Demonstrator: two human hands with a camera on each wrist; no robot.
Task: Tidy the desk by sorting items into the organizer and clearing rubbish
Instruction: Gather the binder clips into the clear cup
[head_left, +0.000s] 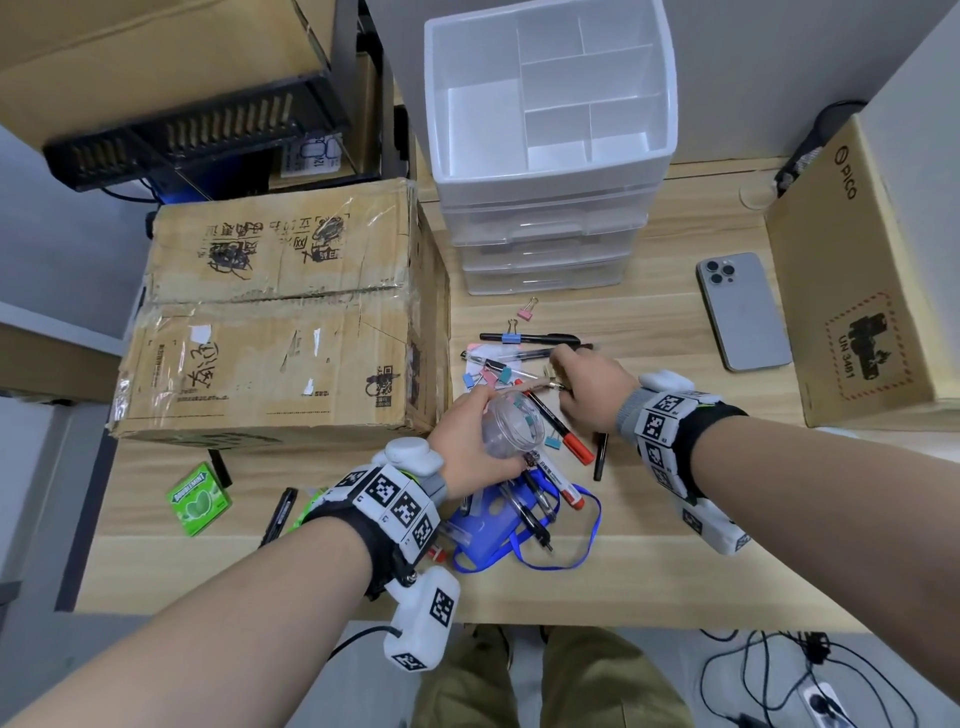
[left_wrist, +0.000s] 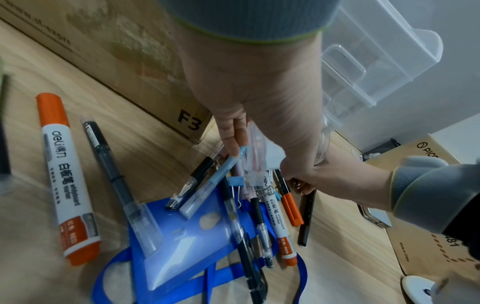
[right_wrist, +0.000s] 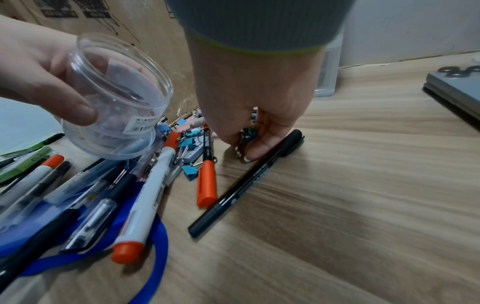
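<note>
My left hand (head_left: 493, 435) grips a clear plastic jar (head_left: 519, 415), tilted with its mouth toward the right hand. In the right wrist view the jar (right_wrist: 116, 133) hangs just above the pile of pens. My right hand (head_left: 565, 387) reaches down to the desk and pinches a teal binder clip (right_wrist: 248, 133) between thumb and fingers. More pastel binder clips (head_left: 491, 374) lie scattered beside it. Red-capped whiteboard markers (left_wrist: 67, 179), gel pens and a black marker (right_wrist: 249, 181) lie around. The white organizer (head_left: 550, 202), several compartments on top and drawers below, stands at the back.
A large cardboard box (head_left: 280, 312) sits left of the clips. A blue badge holder (head_left: 488, 530) with a lanyard lies under pens by my left wrist. A green gum pack (head_left: 199, 500) is near left. A phone (head_left: 743, 312) and a PICO carton (head_left: 857, 280) stand right.
</note>
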